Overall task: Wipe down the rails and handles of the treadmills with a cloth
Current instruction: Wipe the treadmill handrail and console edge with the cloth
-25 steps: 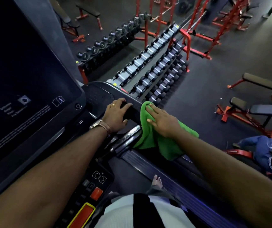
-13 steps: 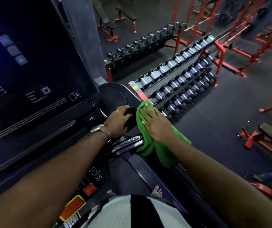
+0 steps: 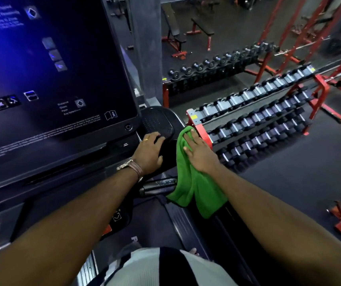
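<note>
A green cloth [image 3: 194,186] is draped over the treadmill's black right rail [image 3: 168,150] beside the console. My right hand [image 3: 200,153] lies flat on the cloth with straight fingers, pressing it against the rail. My left hand [image 3: 150,152] rests on the rail's front end just left of the cloth, fingers curled over the black padded part. Below the cloth a shiny metal handle [image 3: 157,185] sticks out. The cloth's lower end hangs down past the rail.
The large dark console screen [image 3: 52,69] fills the left. The treadmill's side deck [image 3: 181,221] runs below. To the right stand dumbbell racks [image 3: 254,122], red power racks [image 3: 326,58] and benches [image 3: 200,27] on dark floor.
My view has tilted up and left, showing more of the screen. My right hand and the cloth have slid forward along the rail toward the console. My left hand stays on the rail.
</note>
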A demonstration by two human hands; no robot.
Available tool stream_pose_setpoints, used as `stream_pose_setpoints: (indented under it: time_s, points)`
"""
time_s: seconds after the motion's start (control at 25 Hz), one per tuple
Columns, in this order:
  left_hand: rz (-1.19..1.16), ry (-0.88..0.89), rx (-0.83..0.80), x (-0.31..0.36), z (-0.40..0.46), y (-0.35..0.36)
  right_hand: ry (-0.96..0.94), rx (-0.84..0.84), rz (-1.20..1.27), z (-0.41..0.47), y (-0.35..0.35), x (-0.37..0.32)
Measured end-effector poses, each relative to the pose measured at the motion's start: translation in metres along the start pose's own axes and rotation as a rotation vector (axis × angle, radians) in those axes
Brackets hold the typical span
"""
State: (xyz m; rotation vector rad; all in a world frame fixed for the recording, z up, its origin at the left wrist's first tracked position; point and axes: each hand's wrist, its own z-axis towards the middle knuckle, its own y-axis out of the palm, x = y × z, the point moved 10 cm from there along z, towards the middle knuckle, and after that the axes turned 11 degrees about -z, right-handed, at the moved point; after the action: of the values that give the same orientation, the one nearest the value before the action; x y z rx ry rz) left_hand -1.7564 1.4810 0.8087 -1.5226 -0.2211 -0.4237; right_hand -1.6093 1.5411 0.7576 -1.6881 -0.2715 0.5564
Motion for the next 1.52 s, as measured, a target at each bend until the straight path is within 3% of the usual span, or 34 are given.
stream_pose_setpoints:
  time_s: [0.12, 0.28, 0.44, 0.56, 0.6, 0.72, 0.76, 0.92, 0.96, 1.08, 1.12, 1.28, 1.32, 1.52]
  points:
    - [0.007, -0.054, 0.017, -0.005, -0.007, -0.002, 0.08, -0.01, -0.05, 0.028, -0.003, -0.027]
    - [0.027, -0.061, -0.022, -0.006, -0.014, 0.003, -0.242, -0.031, -0.162, 0.022, 0.001, -0.026]
    - [0.0, -0.104, -0.016, -0.008, -0.015, 0.0, -0.055, -0.04, -0.103, 0.047, -0.005, -0.036]
    - [-0.026, -0.083, -0.024, -0.002, -0.018, -0.001, -0.354, 0.059, -0.225, 0.041, -0.003, -0.062]
    - [-0.023, -0.078, -0.032, -0.001, -0.019, -0.001, -0.363, 0.059, -0.223, 0.045, -0.004, -0.057]
    - [-0.032, -0.099, 0.001, -0.004, -0.019, -0.003, -0.079, -0.001, -0.102, 0.078, -0.008, -0.045]
    - [-0.035, -0.11, 0.02, -0.004, -0.018, -0.006, -0.061, -0.005, -0.108, 0.084, -0.009, -0.057]
    - [0.135, -0.024, 0.04, 0.004, -0.016, -0.011, -0.532, 0.032, -0.285, 0.084, -0.005, -0.082]
    - [0.212, 0.012, 0.04, 0.007, -0.018, -0.011, -0.542, 0.015, -0.27, 0.089, -0.006, -0.071]
    - [0.289, 0.066, 0.052, 0.013, -0.019, -0.016, -0.22, -0.048, -0.165, 0.123, -0.008, -0.051]
    - [0.286, 0.071, 0.057, 0.013, -0.019, -0.016, -0.209, -0.043, -0.206, 0.127, -0.007, -0.064]
    - [0.214, 0.053, 0.027, 0.008, -0.023, -0.015, -0.756, 0.007, -0.367, 0.108, 0.0, -0.105]
    - [0.202, 0.034, 0.027, 0.005, -0.023, -0.016, -0.814, -0.005, -0.359, 0.109, -0.002, -0.1]
    - [0.201, -0.036, -0.003, 0.004, -0.019, -0.017, -0.478, -0.075, -0.297, 0.159, -0.005, -0.121]
